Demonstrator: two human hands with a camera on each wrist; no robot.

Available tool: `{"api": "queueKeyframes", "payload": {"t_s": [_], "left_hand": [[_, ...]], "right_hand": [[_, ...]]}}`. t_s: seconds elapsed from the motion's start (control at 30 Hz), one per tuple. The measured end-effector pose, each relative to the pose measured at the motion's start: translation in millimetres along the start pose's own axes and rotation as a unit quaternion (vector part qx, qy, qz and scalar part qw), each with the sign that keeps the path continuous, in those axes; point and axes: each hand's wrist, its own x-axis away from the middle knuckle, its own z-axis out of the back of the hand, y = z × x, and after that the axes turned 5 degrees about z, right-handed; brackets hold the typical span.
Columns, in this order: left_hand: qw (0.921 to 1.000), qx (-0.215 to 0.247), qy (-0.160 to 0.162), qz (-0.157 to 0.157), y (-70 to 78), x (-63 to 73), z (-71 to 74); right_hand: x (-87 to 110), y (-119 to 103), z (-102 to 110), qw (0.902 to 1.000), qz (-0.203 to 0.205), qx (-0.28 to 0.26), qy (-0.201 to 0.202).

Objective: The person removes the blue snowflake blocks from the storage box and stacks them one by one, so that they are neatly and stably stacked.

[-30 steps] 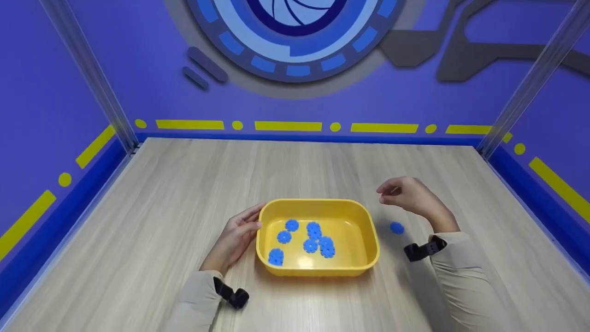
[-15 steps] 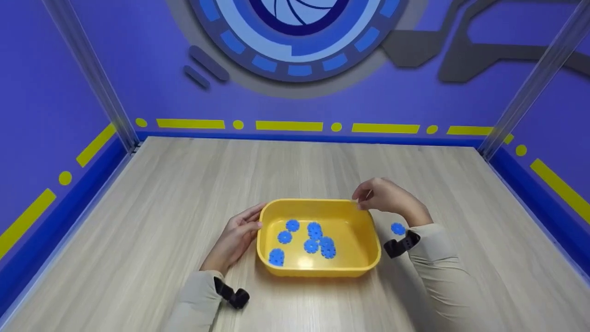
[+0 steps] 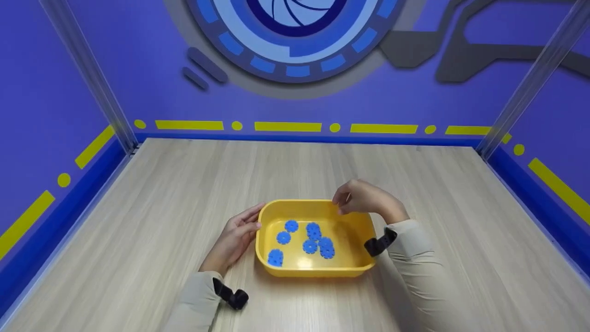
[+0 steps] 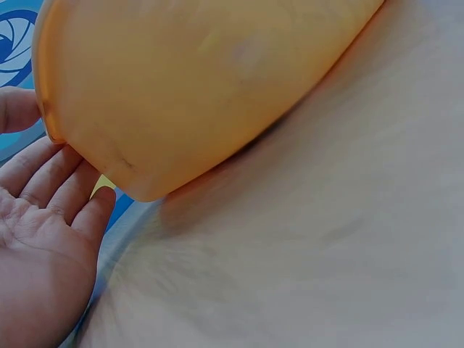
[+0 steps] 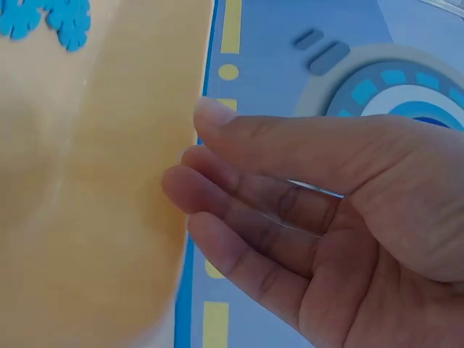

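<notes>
A yellow plastic tub [image 3: 318, 273] sits on the table with several blue snowflake building discs [image 3: 309, 246] lying flat on its floor. My left hand [image 3: 236, 240] holds the tub's left side. In the left wrist view its thumb is at the rim and its fingers lie along the outer wall [image 4: 181, 94]. Over the far right part of the rim hovers my right hand [image 3: 366, 199], fingers loosely bent. Nothing shows between its thumb and fingertips in the right wrist view, where more discs [image 5: 69, 25] appear at the corner.
The tub stands on a pale wood-grain table [image 3: 207, 175]. Blue-purple panels [image 3: 152, 69] with yellow dashes wall in its back and sides. Each wrist wears a black camera [image 3: 380, 242]. My right forearm [image 3: 417, 276] crosses the table right of the tub.
My right hand has moved left, from beside the tub to above its far rim. A lone blue disc on the table is now hidden behind that arm. The left hand stays put.
</notes>
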Motion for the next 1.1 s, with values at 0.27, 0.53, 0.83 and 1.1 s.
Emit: {"api": "queueKeyframes", "payload": {"t_s": [0.27, 0.53, 0.83, 1.1], "left_hand": [[0.9999, 0.002, 0.010, 0.007, -0.3, 1.0, 1.1], [1.0000, 0.001, 0.004, 0.003, -1.6, 0.6, 0.7], [0.9999, -0.011, -0.007, -0.001, -0.4, -0.1, 1.5], [1.0000, -0.005, -0.002, -0.001, 0.1, -0.3, 1.3]], "right_hand": [[-14.4, -9.3, -18.1, 0.9989, 0.010, -0.005, -0.045], [-25.2, -16.3, -40.2, 0.9961, -0.021, 0.005, -0.085], [-29.9, -22.7, -51.8, 0.9954, -0.019, 0.033, -0.088], [-31.9, -30.8, -61.9, 0.9931, -0.025, 0.073, -0.088]]}}
